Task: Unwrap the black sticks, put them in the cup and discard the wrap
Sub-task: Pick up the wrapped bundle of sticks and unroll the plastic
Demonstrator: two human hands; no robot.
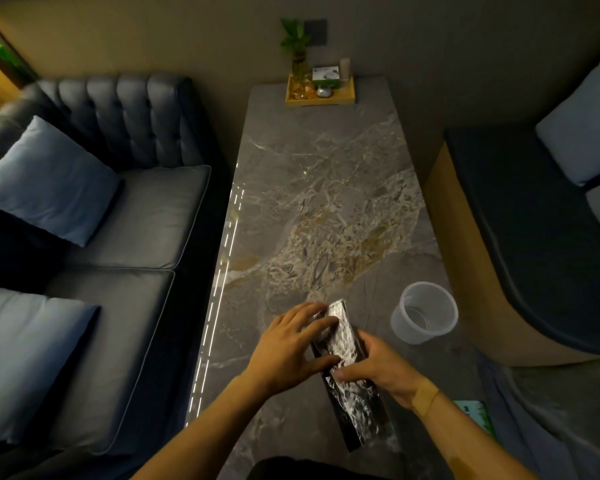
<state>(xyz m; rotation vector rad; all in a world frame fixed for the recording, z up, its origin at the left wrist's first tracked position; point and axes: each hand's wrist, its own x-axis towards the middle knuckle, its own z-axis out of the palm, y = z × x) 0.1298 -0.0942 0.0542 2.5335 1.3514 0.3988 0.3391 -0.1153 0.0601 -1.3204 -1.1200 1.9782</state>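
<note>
A long bundle of black sticks (352,403), still covered in shiny crinkled plastic wrap (342,336), lies on the marble table near its front edge, running from near me away to the upper left. My left hand (291,344) presses on the far half of the bundle, its fingers on the wrap. My right hand (378,370) grips the bundle's middle from the right side. A translucent plastic cup (425,311) stands upright and empty just right of the bundle's far end.
The marble table (326,202) stretches away from me. A wooden tray (321,95) with a plant vase and small boxes sits at its far end. A dark sofa (118,254) with blue cushions runs along the left, a bench seat (534,237) along the right.
</note>
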